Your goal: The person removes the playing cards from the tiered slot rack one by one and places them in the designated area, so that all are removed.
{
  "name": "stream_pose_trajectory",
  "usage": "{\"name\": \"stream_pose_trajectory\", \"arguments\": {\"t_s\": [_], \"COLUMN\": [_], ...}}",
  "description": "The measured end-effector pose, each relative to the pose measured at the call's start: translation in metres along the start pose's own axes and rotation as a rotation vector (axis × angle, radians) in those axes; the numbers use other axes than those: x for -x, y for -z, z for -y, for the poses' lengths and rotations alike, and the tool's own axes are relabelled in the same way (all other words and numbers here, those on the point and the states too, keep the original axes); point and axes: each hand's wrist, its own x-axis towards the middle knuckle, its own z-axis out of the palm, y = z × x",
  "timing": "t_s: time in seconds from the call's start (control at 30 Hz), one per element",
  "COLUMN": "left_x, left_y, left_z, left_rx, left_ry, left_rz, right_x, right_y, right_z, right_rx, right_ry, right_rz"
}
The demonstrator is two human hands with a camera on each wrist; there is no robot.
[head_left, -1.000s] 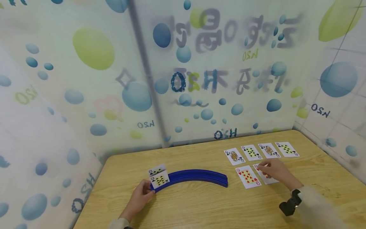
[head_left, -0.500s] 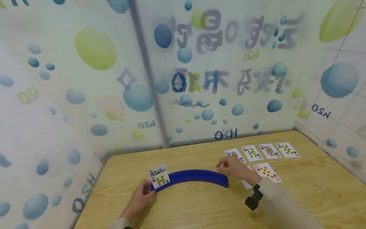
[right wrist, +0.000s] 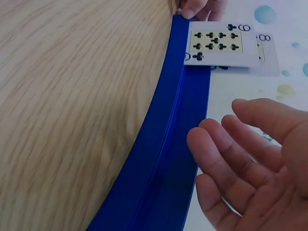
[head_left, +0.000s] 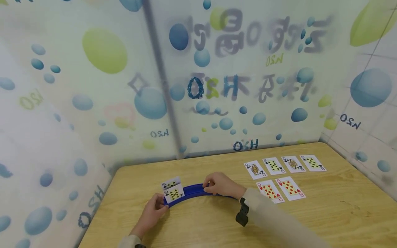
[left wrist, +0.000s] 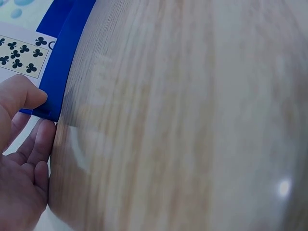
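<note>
A curved blue card holder (head_left: 193, 191) lies on the wooden table. Its left end is pinched by my left hand (head_left: 151, 213); in the left wrist view the thumb (left wrist: 29, 94) presses on the blue edge. Two playing cards stand in the holder at that end: a nine of clubs (right wrist: 216, 43) in front and a black eight (right wrist: 269, 53) partly hidden behind it. Over the holder's middle is my right hand (head_left: 224, 186), palm toward the rail. Its fingers (right wrist: 216, 149) are loosely curved, with nothing between them in the right wrist view.
On the table's right lie a nine of hearts (head_left: 270, 191), partly behind the right sleeve, and an eight of hearts (head_left: 291, 188). Behind them is a row of several black-suited cards (head_left: 274, 166). A bubble-patterned curtain (head_left: 211, 134) rises along the back edge.
My right hand has moved left from the eight of hearts to the middle of the card holder, uncovering that card. The left hand keeps its grip on the holder's end.
</note>
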Motion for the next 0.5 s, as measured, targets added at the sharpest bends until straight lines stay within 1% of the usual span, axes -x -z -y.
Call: {"name": "stream_pose_trajectory", "arguments": {"t_s": [0.13, 0.2, 0.37, 0.5], "left_x": [0.000, 0.000, 0.000, -0.001], "left_y": [0.000, 0.000, 0.001, 0.001], "left_z": [0.000, 0.000, -0.001, -0.002], "left_rx": [-0.005, -0.006, -0.011, -0.011], "left_ry": [0.002, -0.003, 0.002, 0.001], "left_rz": [0.007, 0.008, -0.001, -0.001], "right_x": [-0.014, -0.020, -0.030, -0.036], "right_y": [-0.014, -0.022, -0.040, -0.049], "right_z": [0.007, 0.009, 0.012, 0.015], "right_rx": [-0.001, 0.029, 0.061, 0.062], "right_ry": [0.001, 0.001, -0.011, -0.028], "right_rz": [-0.016, -0.035, -0.069, -0.106]}}
